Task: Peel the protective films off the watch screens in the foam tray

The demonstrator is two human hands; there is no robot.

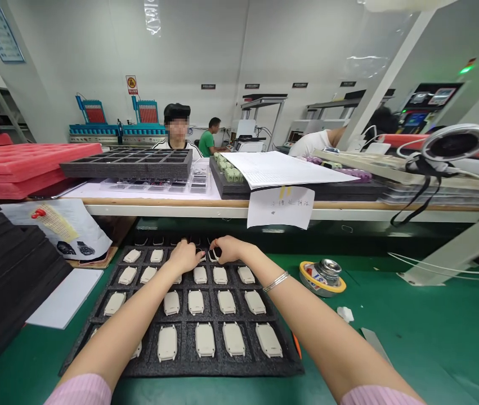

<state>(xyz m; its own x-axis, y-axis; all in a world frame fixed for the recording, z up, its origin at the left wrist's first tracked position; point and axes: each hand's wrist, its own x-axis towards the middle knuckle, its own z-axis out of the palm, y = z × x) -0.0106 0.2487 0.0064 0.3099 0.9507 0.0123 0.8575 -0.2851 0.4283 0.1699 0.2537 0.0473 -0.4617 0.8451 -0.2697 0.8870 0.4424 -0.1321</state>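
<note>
Green bench (412, 337), foam tray (205, 368), tape roll (322, 278)

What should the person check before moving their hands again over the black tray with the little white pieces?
1. Both hands over the far rows of the foam tray: ok. The left hand and right hand meet there.
2. What the fingertips pinch: cannot tell, too small.
3. White pieces lying flat in their pockets: ok where visible.
4. Pockets under the left forearm: cannot tell, hidden.
5. Yellow-rimmed tin standing apart from the tray: ok.
</note>
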